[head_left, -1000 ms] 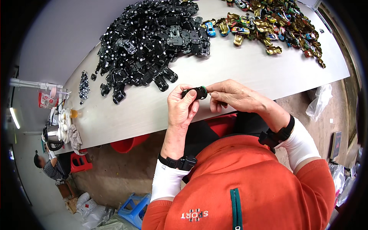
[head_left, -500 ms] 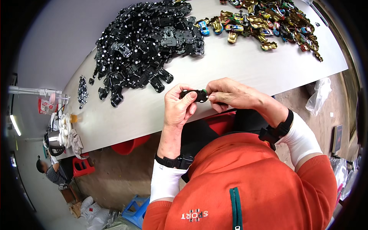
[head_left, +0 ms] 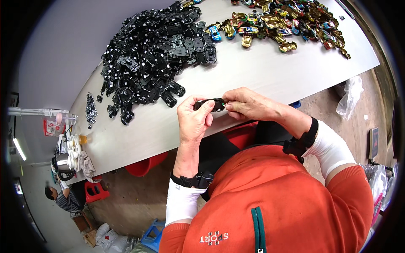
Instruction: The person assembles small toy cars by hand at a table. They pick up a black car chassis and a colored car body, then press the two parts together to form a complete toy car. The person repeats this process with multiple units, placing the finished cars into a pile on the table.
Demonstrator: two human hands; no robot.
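Above the table's near edge, my left hand [head_left: 192, 118] holds a black toy car chassis [head_left: 217, 104] between thumb and fingers. My right hand [head_left: 252, 104] has thumb and forefinger pinched together at the chassis's right end, where a small green spot shows. What the right fingertips grip is too small to make out. A large heap of black toy car chassis [head_left: 147, 63] lies beyond my left hand. Farther off to the right is a heap of gold and coloured toy car bodies [head_left: 274, 23].
A small pile of silvery pieces [head_left: 90, 110] lies on the white table [head_left: 139, 141] at the left. Stacked pale dishes [head_left: 74, 152] stand at its left end, near a person [head_left: 67, 199] and a red stool [head_left: 95, 191]. A red tub [head_left: 145, 164] sits under the near edge.
My right fingers have shifted slightly on the chassis's right end, and the green part there looks smaller. The chassis stays in my left hand. The whole view has shifted a little.
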